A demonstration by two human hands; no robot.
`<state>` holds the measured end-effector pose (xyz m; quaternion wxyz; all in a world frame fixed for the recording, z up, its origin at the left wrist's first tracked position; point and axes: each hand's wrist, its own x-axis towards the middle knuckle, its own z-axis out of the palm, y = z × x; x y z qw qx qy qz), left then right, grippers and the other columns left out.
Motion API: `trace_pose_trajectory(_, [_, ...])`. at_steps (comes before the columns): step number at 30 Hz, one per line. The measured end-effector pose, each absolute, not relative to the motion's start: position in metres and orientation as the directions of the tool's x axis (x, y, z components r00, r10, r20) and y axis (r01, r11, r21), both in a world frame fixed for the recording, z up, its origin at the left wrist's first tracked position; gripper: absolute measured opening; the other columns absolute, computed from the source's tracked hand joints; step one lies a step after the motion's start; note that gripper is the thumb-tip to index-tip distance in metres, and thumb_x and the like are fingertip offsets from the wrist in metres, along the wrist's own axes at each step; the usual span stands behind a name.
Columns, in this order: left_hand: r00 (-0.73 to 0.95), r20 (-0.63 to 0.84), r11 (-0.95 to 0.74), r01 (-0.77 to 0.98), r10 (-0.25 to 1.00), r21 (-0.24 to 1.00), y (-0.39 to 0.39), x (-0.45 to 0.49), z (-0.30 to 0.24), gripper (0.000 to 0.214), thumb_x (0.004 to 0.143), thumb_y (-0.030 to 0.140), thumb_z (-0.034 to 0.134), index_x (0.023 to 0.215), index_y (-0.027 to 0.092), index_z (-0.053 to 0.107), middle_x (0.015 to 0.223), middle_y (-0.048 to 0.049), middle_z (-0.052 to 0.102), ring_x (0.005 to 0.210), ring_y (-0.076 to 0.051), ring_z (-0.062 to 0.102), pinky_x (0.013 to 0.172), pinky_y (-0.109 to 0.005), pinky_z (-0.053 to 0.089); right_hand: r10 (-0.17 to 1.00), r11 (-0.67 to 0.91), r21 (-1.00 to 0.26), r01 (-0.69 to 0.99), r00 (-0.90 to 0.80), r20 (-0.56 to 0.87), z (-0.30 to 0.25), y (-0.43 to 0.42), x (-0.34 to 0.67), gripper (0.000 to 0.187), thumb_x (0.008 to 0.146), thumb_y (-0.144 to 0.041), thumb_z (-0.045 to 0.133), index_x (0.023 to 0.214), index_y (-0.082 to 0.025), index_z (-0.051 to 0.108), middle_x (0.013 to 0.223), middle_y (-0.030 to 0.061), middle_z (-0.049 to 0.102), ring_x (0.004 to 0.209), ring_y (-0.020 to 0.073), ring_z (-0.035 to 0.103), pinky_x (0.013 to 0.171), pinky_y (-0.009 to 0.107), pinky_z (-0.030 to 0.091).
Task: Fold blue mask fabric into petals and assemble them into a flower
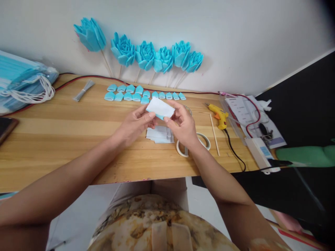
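Between my two hands is a small rectangular piece of white fabric with a light blue edge (160, 107), held above the table. My left hand (136, 122) grips its left end, thumb on top. At its right end, my right hand (182, 122) pinches the lower edge with the thumb. Below my hands lies a stack of similar white pieces (160, 135). Rolls of white tape (204, 141) sit by my right wrist, partly hidden. Just behind my hands, two rows of folded blue petals (128, 96) lie on the wooden table.
Blue fabric flowers on sticks (145, 55) lean against the wall. A yellow glue gun (219, 115), a thin wooden stick (214, 135) and a power strip (261, 155) are on the right. Blue face masks (23, 82), a tied wire bundle (83, 90) and a phone (6, 128) are left.
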<state>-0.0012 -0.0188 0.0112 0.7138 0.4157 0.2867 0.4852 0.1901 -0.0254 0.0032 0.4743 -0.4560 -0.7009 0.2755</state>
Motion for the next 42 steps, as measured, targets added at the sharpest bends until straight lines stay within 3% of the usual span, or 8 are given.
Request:
trace_pose_trajectory(6, [0.437, -0.074, 0.272, -0.409, 0.896, 0.871, -0.021, 0.000, 0.008, 0.033, 0.073, 0.045, 0.085, 0.075, 0.014, 0.074, 0.081, -0.0060, 0.072, 0.072, -0.013, 0.062, 0.066, -0.026, 0.050, 0.905, 0.425, -0.832, 0.357, -0.146, 0.400, 0.003, -0.027, 0.189, 0.049, 0.087, -0.028, 0.066, 0.134, -0.032, 0.054, 0.091, 0.0007, 0.065, 0.076, 0.0173, 0.063, 0.069, 0.034, 0.059])
trace_pose_trajectory(15, [0.329, -0.086, 0.229, -0.428, 0.940, 0.874, -0.017, -0.004, 0.007, 0.027, 0.076, 0.038, 0.083, 0.070, 0.014, 0.073, 0.072, -0.0045, 0.070, 0.068, -0.013, 0.062, 0.067, -0.027, 0.047, 0.892, 0.451, -0.817, 0.359, -0.207, 0.402, 0.011, -0.028, 0.192, 0.047, 0.090, -0.029, 0.060, 0.136, -0.031, 0.053, 0.098, 0.0019, 0.067, 0.087, 0.0179, 0.065, 0.079, 0.036, 0.059])
trace_pose_trajectory(20, [0.322, -0.131, 0.279, -0.472, 0.938, 0.837, -0.016, -0.006, 0.013, 0.021, 0.080, 0.032, 0.078, 0.072, 0.014, 0.071, 0.072, -0.0044, 0.069, 0.069, -0.014, 0.062, 0.067, -0.028, 0.046, 0.791, 0.600, -0.624, 0.501, -0.252, 0.557, 0.025, -0.026, 0.203, 0.048, 0.091, -0.023, 0.052, 0.138, -0.033, 0.051, 0.134, 0.0057, 0.061, 0.123, 0.0254, 0.056, 0.097, 0.046, 0.054])
trace_pose_trajectory(23, [0.371, -0.143, 0.314, -0.455, 0.917, 0.833, -0.017, -0.006, 0.014, 0.020, 0.081, 0.031, 0.077, 0.072, 0.014, 0.072, 0.071, -0.0047, 0.069, 0.067, -0.013, 0.061, 0.065, -0.028, 0.045, 0.706, 0.683, -0.448, 0.577, -0.365, 0.607, 0.027, -0.024, 0.204, 0.052, 0.087, -0.020, 0.056, 0.137, -0.034, 0.053, 0.140, 0.0057, 0.057, 0.132, 0.0302, 0.051, 0.109, 0.056, 0.044])
trace_pose_trajectory(26, [0.419, -0.145, 0.334, -0.423, 0.896, 0.842, -0.019, -0.006, 0.013, 0.021, 0.080, 0.032, 0.078, 0.070, 0.014, 0.071, 0.070, -0.0044, 0.068, 0.064, -0.013, 0.059, 0.064, -0.029, 0.044, 0.655, 0.734, -0.364, 0.574, -0.456, 0.602, 0.025, -0.024, 0.202, 0.047, 0.087, -0.019, 0.057, 0.130, -0.038, 0.057, 0.141, 0.0020, 0.057, 0.134, 0.0310, 0.049, 0.114, 0.061, 0.036])
trace_pose_trajectory(33, [0.409, -0.120, 0.288, -0.379, 0.905, 0.879, -0.020, -0.005, 0.009, 0.025, 0.077, 0.036, 0.081, 0.067, 0.015, 0.070, 0.068, -0.0035, 0.067, 0.064, -0.013, 0.058, 0.065, -0.030, 0.045, 0.618, 0.768, -0.357, 0.532, -0.467, 0.633, 0.017, -0.022, 0.199, 0.018, 0.091, -0.022, 0.063, 0.095, -0.038, 0.071, 0.128, -0.0036, 0.065, 0.124, 0.0261, 0.053, 0.109, 0.055, 0.040])
trace_pose_trajectory(37, [0.385, -0.089, 0.261, -0.422, 0.919, 0.868, -0.019, -0.004, 0.008, 0.023, 0.075, 0.035, 0.083, 0.068, 0.016, 0.071, 0.071, -0.0033, 0.069, 0.070, -0.015, 0.063, 0.070, -0.030, 0.048, 0.601, 0.780, -0.371, 0.504, -0.443, 0.665, 0.016, -0.021, 0.198, 0.010, 0.091, -0.028, 0.067, 0.092, -0.035, 0.074, 0.124, -0.0007, 0.067, 0.120, 0.0252, 0.055, 0.104, 0.050, 0.045])
trace_pose_trajectory(42, [0.347, -0.076, 0.231, -0.432, 0.935, 0.872, -0.019, -0.003, 0.007, 0.022, 0.073, 0.036, 0.084, 0.070, 0.017, 0.073, 0.074, -0.0027, 0.072, 0.072, -0.015, 0.065, 0.074, -0.031, 0.051, 0.701, 0.705, -0.467, 0.534, -0.421, 0.576, 0.018, -0.025, 0.195, 0.012, 0.093, -0.030, 0.064, 0.092, -0.033, 0.075, 0.128, 0.0008, 0.066, 0.122, 0.0251, 0.054, 0.096, 0.047, 0.050])
